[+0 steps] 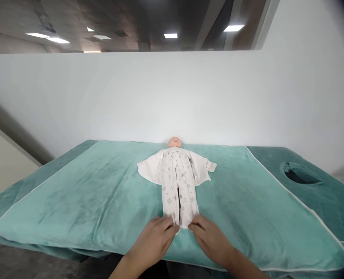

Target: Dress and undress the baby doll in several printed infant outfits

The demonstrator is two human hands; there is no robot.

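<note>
A baby doll lies face up on the green bed cover, its head (175, 142) toward the wall. White baby pants (172, 186) with small animal prints lie flat over its body, legs pointing toward me. Under them a plain white top (151, 167) spreads out to both sides. My left hand (157, 238) pinches the hem of the pants' left leg. At the hem of the other leg, my right hand (208, 236) is closed with fingertips on the fabric. The doll's limbs are hidden beneath the clothes.
A light green cover (73, 193) with white piping lies over a darker green sheet (331, 205) on the bed. On the right the sheet has an oval face hole (301, 177). A white wall (172, 97) stands behind the bed's far edge.
</note>
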